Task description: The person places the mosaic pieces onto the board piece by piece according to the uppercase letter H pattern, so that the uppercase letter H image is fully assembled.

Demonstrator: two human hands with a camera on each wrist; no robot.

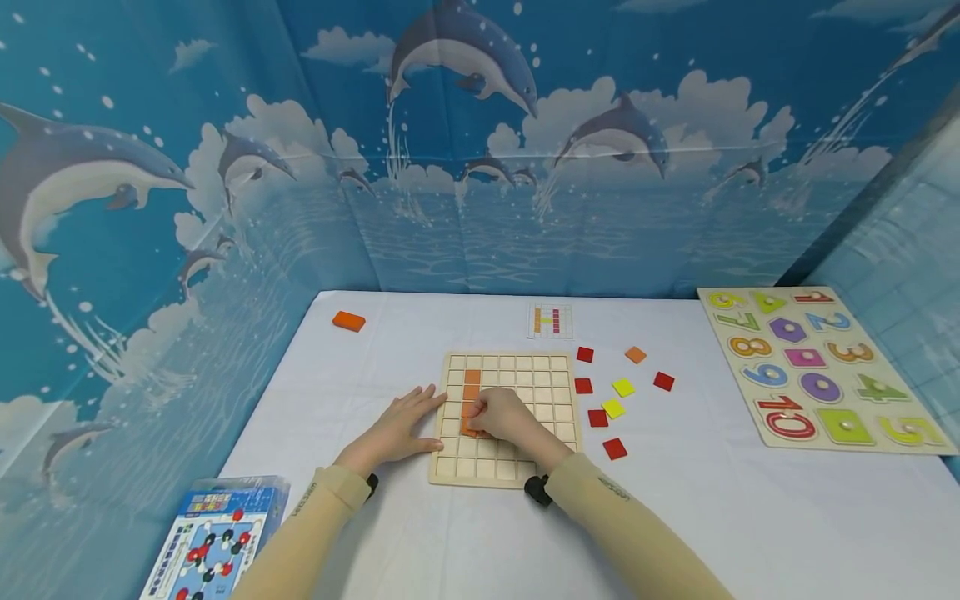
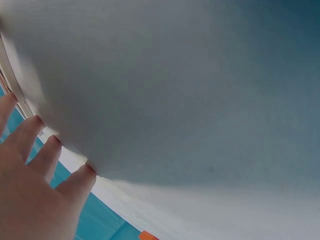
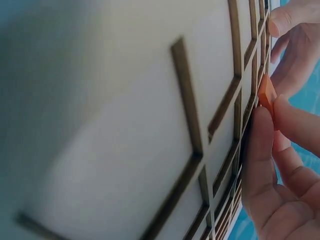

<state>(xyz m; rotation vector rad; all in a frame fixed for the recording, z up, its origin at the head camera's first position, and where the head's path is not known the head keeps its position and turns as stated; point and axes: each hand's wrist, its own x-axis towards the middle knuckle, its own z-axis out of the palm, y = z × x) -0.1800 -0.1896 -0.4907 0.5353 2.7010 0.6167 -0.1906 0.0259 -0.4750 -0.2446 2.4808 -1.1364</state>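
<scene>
Orange tiles [image 1: 472,385] fill a column of the wooden grid board [image 1: 542,396] in the head view; the right hand [image 1: 504,414] pinches another tile [image 1: 468,430] at its lower end. Left wrist: the left hand [image 2: 40,187] lies released, fingers spread. Right wrist: thumb and finger hold that tile tilted.

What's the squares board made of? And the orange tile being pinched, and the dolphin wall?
Grid board: looks like bare, matte wood, from its pale tan colour.
Orange tile: maybe painted wood, maybe plastic; its smooth, even colour leaves that open.
Dolphin backdrop: probably thin printed cloth with a mostly dull finish, since creases run through the picture.
</scene>
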